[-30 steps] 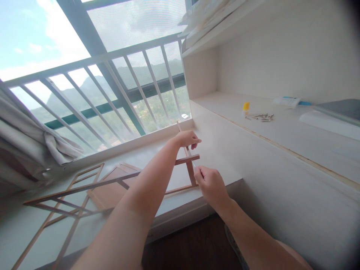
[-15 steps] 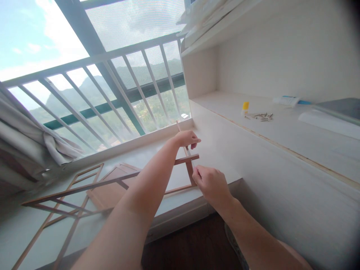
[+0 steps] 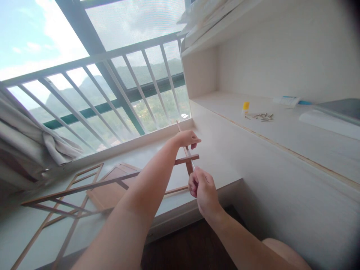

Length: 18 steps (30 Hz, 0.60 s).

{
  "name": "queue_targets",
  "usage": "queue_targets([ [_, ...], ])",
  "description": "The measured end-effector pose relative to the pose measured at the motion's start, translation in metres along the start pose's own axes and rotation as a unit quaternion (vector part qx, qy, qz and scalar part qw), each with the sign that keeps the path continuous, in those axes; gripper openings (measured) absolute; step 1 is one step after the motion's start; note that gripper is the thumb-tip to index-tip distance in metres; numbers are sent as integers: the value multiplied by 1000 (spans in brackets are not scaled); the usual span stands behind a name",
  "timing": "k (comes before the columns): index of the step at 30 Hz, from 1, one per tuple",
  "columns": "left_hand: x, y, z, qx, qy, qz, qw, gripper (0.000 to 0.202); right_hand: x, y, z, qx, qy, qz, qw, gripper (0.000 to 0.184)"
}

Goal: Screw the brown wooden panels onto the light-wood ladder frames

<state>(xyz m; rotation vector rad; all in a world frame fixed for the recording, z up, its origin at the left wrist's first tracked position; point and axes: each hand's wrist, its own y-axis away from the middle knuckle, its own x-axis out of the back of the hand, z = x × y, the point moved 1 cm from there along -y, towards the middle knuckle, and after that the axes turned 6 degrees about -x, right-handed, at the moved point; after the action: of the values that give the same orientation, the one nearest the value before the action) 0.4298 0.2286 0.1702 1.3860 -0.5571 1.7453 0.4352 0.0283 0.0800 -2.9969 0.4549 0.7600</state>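
Observation:
My left hand [image 3: 189,138] is closed at the upper part of a wooden frame [image 3: 186,160], by its upright and above a short crossbar. It looks to be gripping the upright, though the palm side is hidden. Lower down, my right hand [image 3: 204,187] is curled in a fist around a slim tool with a thin metal shaft [image 3: 192,164]. Its handle is hidden in the fingers, so I cannot tell the exact kind. The shaft points up toward the crossbar joint, and whether the tip touches the wood is too small to tell.
Other wooden frame parts [image 3: 81,189] and a brown panel [image 3: 108,187] are on the pale window ledge at left. On the right shelf lie several screws [image 3: 264,117], a yellow-capped bottle [image 3: 245,108] and a blue-and-white packet [image 3: 291,100]. A railing [image 3: 132,47] runs along the window.
My right hand has turned over and shifted slightly down and left, its fingers now facing left, baring more of the metal shaft. My left hand stays in place.

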Motion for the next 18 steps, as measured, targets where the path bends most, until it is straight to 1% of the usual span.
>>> queue_targets([
  [4,0,0,0,1,1,-2,1000,42,-3,7,-7,73,97,12,993,52],
  [9,1,0,0,-3,3,-2,1000,43,5,2,-14,91,207,23,974,47],
  [12,1,0,-1,-1,4,-3,1000,43,14,-6,-16,114,298,37,947,45],
  [18,0,0,0,3,2,-3,1000,42,23,-10,-25,137,469,53,871,39],
])
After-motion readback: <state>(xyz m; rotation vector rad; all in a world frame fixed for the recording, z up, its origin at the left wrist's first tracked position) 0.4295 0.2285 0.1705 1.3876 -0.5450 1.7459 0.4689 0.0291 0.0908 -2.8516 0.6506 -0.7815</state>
